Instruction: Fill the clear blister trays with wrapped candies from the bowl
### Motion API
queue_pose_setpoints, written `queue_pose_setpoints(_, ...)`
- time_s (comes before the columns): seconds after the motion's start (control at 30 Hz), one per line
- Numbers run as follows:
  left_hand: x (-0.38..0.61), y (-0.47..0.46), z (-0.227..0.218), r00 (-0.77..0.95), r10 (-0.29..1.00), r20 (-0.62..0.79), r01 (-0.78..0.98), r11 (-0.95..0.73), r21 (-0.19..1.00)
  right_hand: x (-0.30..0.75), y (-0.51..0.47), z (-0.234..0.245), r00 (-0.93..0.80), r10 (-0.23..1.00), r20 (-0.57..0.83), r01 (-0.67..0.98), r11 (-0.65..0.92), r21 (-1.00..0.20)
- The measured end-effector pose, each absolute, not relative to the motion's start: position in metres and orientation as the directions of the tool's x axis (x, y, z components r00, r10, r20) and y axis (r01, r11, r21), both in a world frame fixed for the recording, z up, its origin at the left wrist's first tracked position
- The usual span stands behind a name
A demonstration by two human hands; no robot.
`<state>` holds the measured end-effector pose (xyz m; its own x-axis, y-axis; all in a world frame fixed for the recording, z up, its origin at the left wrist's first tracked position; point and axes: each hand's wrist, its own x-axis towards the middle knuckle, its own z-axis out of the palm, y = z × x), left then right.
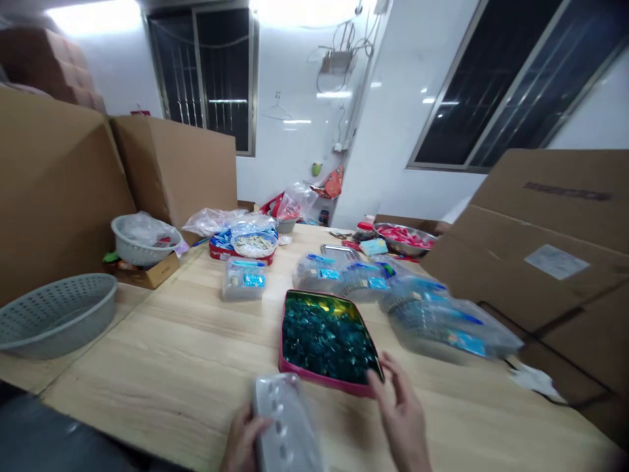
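My left hand (pixel 242 440) is closed round the near end of a clear plastic blister tray (pixel 285 419) with round pockets, held over the wooden table (pixel 187 367). My right hand (pixel 400 413) is open, fingers spread, its tips at the near right corner of a pink tin (pixel 363 388) filled with teal foil-wrapped pieces (pixel 324 337). The tin sits at the middle of the table just beyond the blister tray.
Clear bags with blue labels (pixel 432 314) lie right of the tin, another pack (pixel 243 278) behind it. A grey basket (pixel 54 314) and a white one (pixel 145 239) stand left. Big cardboard boxes (pixel 550 249) wall both sides. A metal bowl of red items (pixel 405 239) sits far back.
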<state>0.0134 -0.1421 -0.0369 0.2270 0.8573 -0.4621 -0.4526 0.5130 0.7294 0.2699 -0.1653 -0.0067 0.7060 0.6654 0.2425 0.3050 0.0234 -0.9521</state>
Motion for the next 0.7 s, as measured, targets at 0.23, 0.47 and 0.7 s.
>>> queue_pose_setpoints(0.23,-0.009,-0.124,-0.054,0.281,0.865,-0.417,-0.389,0.499,0.774,0.341,-0.091,-0.052,0.704,0.71,-0.019,-0.01,-0.017,-1.0)
queue_pose_setpoints(0.47,-0.018,-0.123,-0.03,0.277,0.82,-0.502,-0.44,0.572,0.692,0.312,-0.066,-0.059,0.715,0.699,0.006,-0.014,0.024,-1.0)
queue_pose_setpoints(0.7,-0.02,-0.127,-0.001,0.201,0.848,-0.491,-0.453,0.524,0.721,0.266,-0.072,-0.026,0.784,0.608,0.125,0.192,-0.046,-0.98)
